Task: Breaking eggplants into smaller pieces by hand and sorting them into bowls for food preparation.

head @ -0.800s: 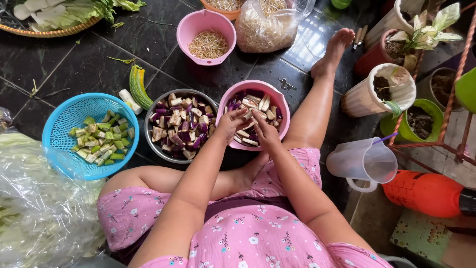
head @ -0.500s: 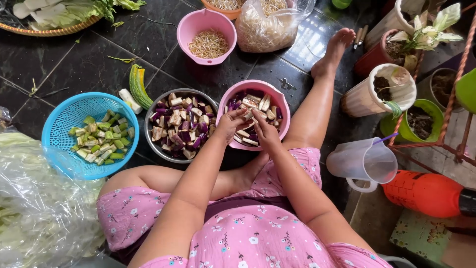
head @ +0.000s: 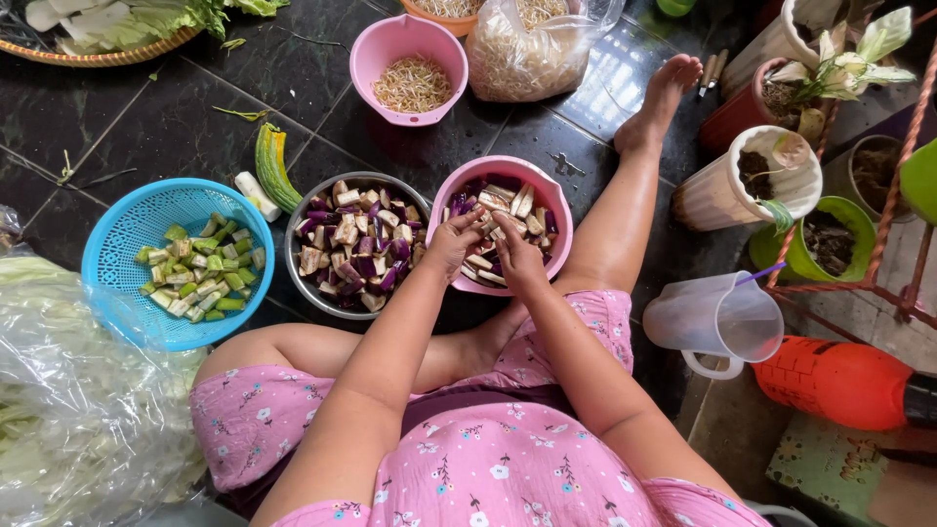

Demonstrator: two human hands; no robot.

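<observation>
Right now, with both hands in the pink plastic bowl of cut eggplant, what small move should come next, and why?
Probably lift the pieces out: both the left hand and right hand already grasp cut eggplant pieces inside the pink plastic bowl.

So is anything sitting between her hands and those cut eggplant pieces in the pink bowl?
Nothing visible does. The left hand and right hand are already inside the pink bowl, resting right on the eggplant pieces. The metal bowl of more pieces stands beside it, to the left, not in the way.
</observation>
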